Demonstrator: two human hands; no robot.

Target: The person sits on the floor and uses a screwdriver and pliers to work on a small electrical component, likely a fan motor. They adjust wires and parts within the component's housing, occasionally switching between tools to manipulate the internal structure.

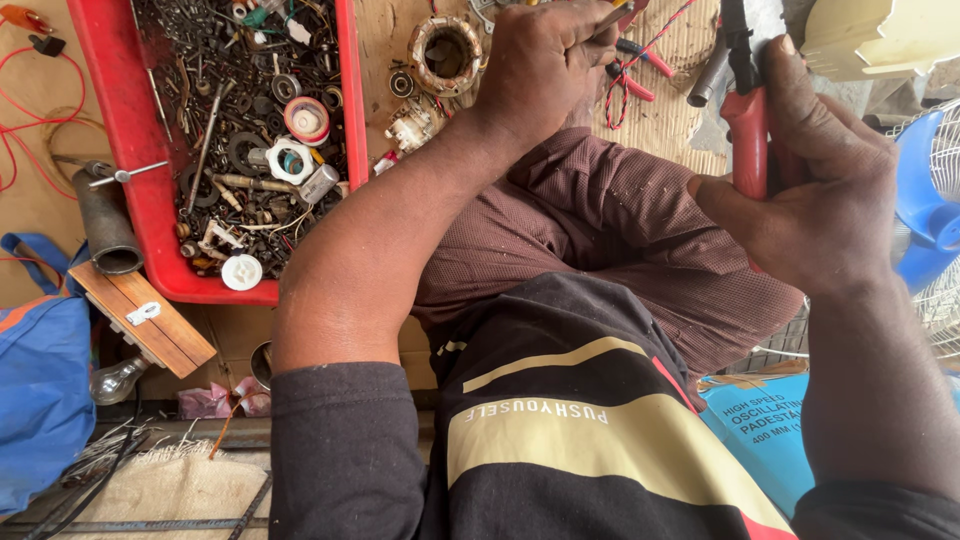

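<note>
My right hand [820, 190] grips red-handled pliers [748, 130], jaws pointing up toward the top edge. My left hand [545, 65] reaches forward over my knee, its fingers closed on a thin reddish tool or wire near the top edge; what exactly it pinches is hidden. Red and black wires [640, 70] lie just beyond its fingers. A copper-wound motor coil [445, 52] sits left of the left hand on brown cardboard.
A red tray [125, 130] full of screws, bearings and small metal parts stands at the left. Beside it lie a dark pipe [103, 222], a wooden board with a bulb [140, 320] and a blue bag [40, 400]. A blue fan [925, 200] is at the right.
</note>
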